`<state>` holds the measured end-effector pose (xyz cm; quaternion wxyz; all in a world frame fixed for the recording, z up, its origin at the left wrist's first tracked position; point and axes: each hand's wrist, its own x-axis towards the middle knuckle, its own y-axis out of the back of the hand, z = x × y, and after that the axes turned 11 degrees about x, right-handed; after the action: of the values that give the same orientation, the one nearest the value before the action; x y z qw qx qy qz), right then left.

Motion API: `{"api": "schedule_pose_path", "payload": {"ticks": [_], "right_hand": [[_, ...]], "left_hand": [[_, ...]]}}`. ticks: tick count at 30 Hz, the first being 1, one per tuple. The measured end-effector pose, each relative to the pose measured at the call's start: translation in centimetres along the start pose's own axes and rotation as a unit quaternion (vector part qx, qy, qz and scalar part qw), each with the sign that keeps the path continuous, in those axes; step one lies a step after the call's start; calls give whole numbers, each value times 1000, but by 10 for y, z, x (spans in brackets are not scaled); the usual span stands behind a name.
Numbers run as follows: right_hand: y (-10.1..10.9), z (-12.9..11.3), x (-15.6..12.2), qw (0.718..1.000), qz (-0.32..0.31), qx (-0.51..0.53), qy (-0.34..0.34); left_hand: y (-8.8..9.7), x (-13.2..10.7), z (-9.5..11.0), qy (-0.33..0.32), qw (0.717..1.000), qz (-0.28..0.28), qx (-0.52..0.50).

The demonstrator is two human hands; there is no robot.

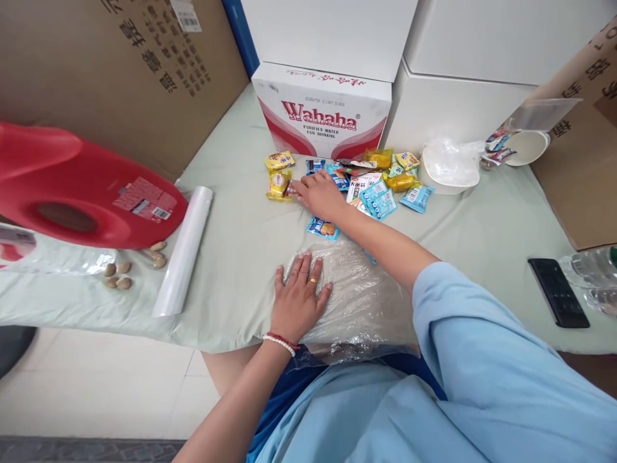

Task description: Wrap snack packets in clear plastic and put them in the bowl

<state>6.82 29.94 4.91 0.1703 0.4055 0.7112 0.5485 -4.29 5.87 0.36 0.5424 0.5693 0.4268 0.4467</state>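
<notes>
My left hand [299, 299] lies flat, fingers spread, on the left edge of a clear plastic bag [359, 299] spread over the pale green table cover. My right hand [319, 193] reaches forward to a pile of small snack packets [376, 186]; its fingers rest on the packets beside two yellow packets [279, 177]. Whether those fingers grip one is hidden. A blue packet [322, 227] lies just behind the wrist.
A Wahaha carton [322, 112] stands behind the snacks, large cardboard boxes at left and right. A red jug [77, 190], a white roll [184, 247] and some nuts [120, 273] lie left. A white bowl [446, 170], a cup [527, 146] and a black phone [558, 292] sit right.
</notes>
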Motion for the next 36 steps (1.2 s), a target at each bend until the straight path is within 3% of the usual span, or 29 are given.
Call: {"api": "schedule_pose_path", "payload": {"ticks": [3,5,8,11,13,14,16,18,22,26,30,33,36], "right_hand": [[30,-8,-38,982,98,151,-49],[51,-11,-74,946,108,291,-99],[70,-15,-133,890,2,418,-181],[66,-27,-183,871,-138,438,-175],[57,-39,-203,885,-198,391,-159],[54,-44,-210,907,-194,341,-154],[49,-51,-218,960,-128,210,-135],[47,-53,-222,987,-66,125,-74],[38,-46,-229,983,-113,128,61],[29,-30,-238,982,-129,132,38],[36,-17,-244,984,-61,166,6],[38,-24,-242,982,-11,190,8],[30,-41,-238,981,-39,188,13]], "left_hand": [[0,-1,0,0,1000,7,-12],[0,-1,-1,1,1000,9,-21],[0,-2,-1,-1,1000,11,-25],[-2,-2,-2,-6,999,19,-25],[-3,-2,-2,-7,999,24,-25],[-4,-2,-2,-7,999,26,-24],[-4,-1,-2,-6,999,26,-23],[-3,-1,-1,-3,999,23,-23],[-2,-1,1,1,999,19,-26],[-3,-1,2,10,999,18,-25],[-3,-1,2,12,1000,16,-17],[-3,-1,1,13,1000,18,-15],[-3,-1,1,13,1000,23,-17]]}}
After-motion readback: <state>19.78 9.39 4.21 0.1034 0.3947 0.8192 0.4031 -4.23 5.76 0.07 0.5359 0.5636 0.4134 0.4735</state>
